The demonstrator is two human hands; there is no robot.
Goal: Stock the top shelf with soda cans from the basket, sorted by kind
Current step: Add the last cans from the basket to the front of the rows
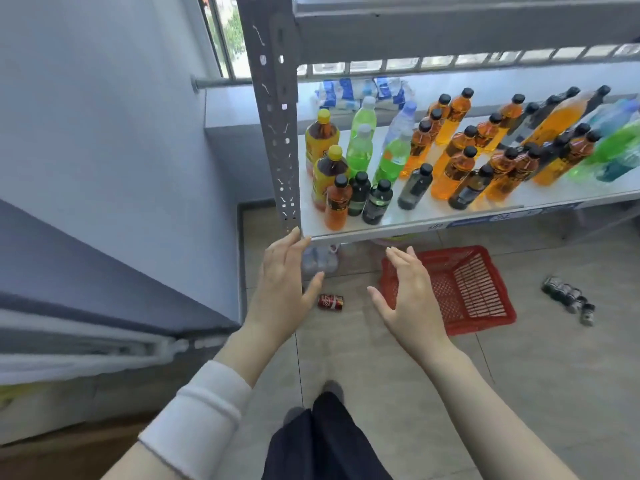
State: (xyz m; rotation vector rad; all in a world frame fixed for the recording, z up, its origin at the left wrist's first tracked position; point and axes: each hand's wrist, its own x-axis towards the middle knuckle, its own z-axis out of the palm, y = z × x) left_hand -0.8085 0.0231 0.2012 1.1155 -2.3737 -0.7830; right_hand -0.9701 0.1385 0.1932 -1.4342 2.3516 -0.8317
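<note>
Your left hand (282, 285) and right hand (410, 289) hover empty, fingers spread apart, palms facing each other. On the floor (381, 358) between them lies one red soda can (330, 302) on its side, just left of the red basket (478, 292), whose near-left corner your right hand hides. Blurred dark cans (568, 297) lie farther right. The top shelf (450, 29) is cut off; you see only its underside.
</note>
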